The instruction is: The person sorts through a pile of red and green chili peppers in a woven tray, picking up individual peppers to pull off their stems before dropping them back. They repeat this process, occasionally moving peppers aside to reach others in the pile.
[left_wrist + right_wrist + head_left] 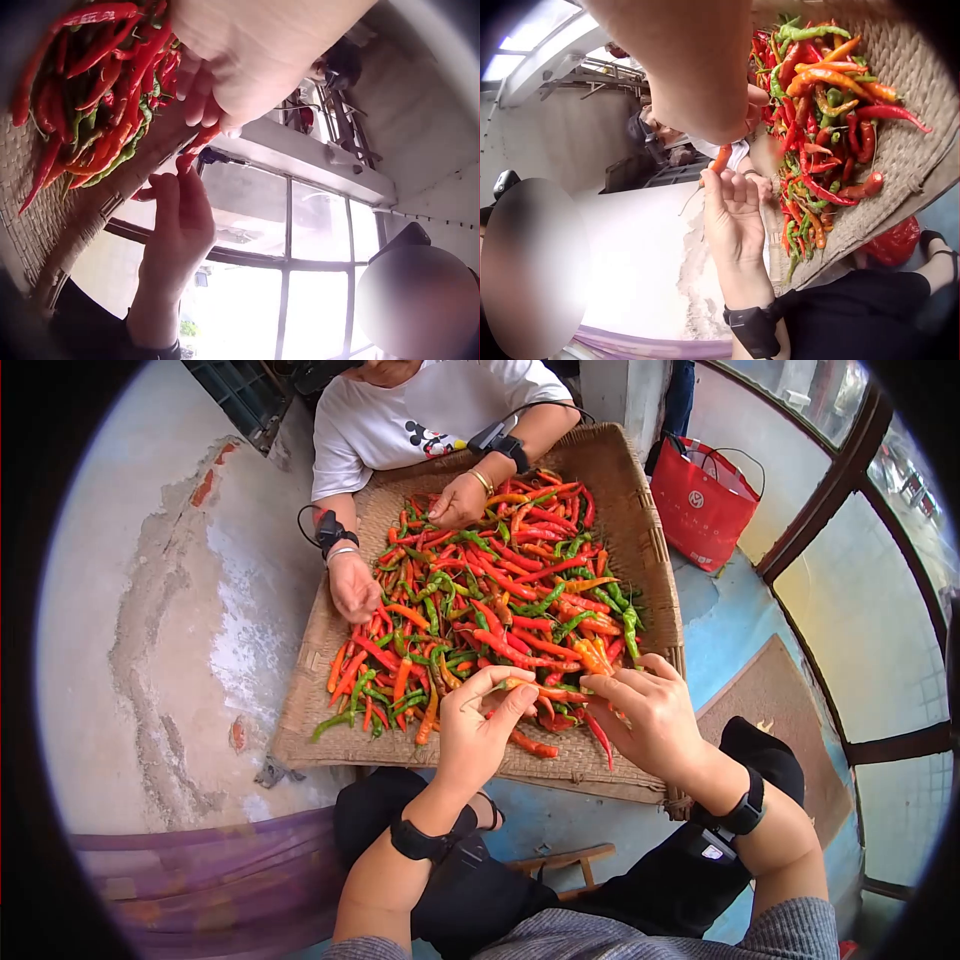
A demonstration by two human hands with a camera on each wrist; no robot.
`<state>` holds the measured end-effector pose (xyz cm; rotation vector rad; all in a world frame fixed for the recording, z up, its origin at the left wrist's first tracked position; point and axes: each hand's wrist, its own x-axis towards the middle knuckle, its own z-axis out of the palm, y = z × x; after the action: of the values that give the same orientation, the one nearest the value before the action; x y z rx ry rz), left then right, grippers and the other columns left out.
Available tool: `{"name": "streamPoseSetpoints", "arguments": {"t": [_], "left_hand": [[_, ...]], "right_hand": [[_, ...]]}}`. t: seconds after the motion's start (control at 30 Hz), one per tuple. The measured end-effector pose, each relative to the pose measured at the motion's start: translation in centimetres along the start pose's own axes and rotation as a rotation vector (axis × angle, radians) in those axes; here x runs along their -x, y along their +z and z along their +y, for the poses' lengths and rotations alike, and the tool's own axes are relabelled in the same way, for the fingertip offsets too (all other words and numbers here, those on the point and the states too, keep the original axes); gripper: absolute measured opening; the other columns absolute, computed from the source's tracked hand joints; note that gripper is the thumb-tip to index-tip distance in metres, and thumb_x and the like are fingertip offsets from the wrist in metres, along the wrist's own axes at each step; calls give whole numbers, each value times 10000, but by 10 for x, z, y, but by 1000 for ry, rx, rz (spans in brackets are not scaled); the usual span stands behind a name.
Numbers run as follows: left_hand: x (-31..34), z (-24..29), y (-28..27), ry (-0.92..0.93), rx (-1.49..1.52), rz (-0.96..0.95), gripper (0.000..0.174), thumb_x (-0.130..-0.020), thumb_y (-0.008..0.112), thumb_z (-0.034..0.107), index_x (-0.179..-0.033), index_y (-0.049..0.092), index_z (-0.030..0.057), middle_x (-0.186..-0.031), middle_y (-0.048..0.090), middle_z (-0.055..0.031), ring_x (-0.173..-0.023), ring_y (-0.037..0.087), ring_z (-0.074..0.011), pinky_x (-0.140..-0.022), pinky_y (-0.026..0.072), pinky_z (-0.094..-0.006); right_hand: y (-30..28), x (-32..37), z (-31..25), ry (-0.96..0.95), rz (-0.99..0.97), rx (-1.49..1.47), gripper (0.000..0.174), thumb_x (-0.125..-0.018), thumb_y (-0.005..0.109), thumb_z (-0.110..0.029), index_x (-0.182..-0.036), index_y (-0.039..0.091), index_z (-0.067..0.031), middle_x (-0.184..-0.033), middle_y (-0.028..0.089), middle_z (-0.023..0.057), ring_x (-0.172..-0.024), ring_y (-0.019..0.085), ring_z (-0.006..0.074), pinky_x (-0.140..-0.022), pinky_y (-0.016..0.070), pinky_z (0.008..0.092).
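Over the near side of a woven tray, the left hand pinches one end of an orange-red pepper between thumb and fingers. The right hand has its fingertips at the pepper's other end. In the left wrist view the red pepper spans the gap between the left hand and the right hand. The right wrist view shows the orange pepper upright at the left hand's fingertips, a thin stem hanging from it. Below lie red, orange and green peppers.
Across the tray sits another person in a white shirt, both hands over the peppers. A red bag stands on the floor at the right, near framed windows. A wooden stool is underneath. A plastered wall rises at the left.
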<state>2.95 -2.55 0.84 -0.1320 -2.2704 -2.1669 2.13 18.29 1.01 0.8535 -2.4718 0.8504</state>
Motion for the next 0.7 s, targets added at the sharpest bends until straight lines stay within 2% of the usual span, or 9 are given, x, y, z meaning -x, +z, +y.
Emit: {"name": "streamPoseSetpoints", "arguments": {"t": [0.2,0.27,0.33,0.5,0.57,0.6,0.63,0.67,0.7], "left_hand": [[-14,-9,-1,-148,122,5,262,-924,581,254,-951,625,-3,-713,579,-14,-628,530,-75,-613,438,-209],[-21,-17,1,-131,195,-2,269,-929,570,287,-938,626,24,-689,553,11,-608,502,-61,-584,415,-196],[-24,-20,2,-246,319,14,259,-928,571,294,-945,621,40,-689,544,25,-614,508,-58,-585,419,-186],[-26,-17,16,-338,381,-32,336,-938,544,340,-1097,596,49,-738,548,34,-649,517,-47,-625,439,-193],[-27,-20,18,-373,406,-54,415,-948,519,349,-1239,489,54,-908,567,-11,-770,549,-77,-703,460,-243],[-27,-18,21,-389,447,-26,446,-951,513,346,-1284,443,57,-986,566,-34,-819,563,-99,-730,465,-260],[-32,-18,18,-427,586,17,541,-949,507,365,-1364,324,69,-1134,518,-79,-936,572,-169,-792,471,-305],[-39,-17,12,-365,674,91,606,-939,506,401,-1391,260,80,-1201,477,-102,-1022,555,-211,-850,460,-348],[-46,-11,5,-244,649,165,637,-936,504,414,-1404,232,78,-1217,465,-104,-1048,542,-213,-863,453,-358]], "right_hand": [[5,-2,6,-64,31,3,201,-722,704,-79,-914,650,-59,-726,618,49,-629,567,213,-655,411,327],[6,-1,9,-69,33,3,208,-752,684,-130,-950,645,-75,-726,595,38,-663,590,203,-681,418,324],[8,1,14,-82,55,17,205,-747,685,-133,-940,651,-70,-721,591,37,-666,590,203,-682,419,327],[9,5,21,10,-3,-49,169,-764,672,-127,-913,664,-48,-713,608,44,-663,594,201,-664,435,326],[10,5,25,13,-1,-66,159,-788,667,-123,-919,661,-33,-719,622,38,-650,598,180,-655,446,311],[12,5,26,368,12,-470,159,-820,653,-123,-929,651,-8,-741,633,35,-654,596,146,-650,456,285],[13,3,29,720,3,-868,165,-851,640,-123,-939,642,17,-762,644,32,-659,594,112,-645,467,260],[12,2,39,755,66,-991,189,-889,611,-128,-957,624,48,-796,641,32,-695,579,71,-652,471,217],[13,1,48,815,121,-1053,183,-890,600,-119,-979,622,39,-787,639,28,-677,580,80,-655,474,225]]}}
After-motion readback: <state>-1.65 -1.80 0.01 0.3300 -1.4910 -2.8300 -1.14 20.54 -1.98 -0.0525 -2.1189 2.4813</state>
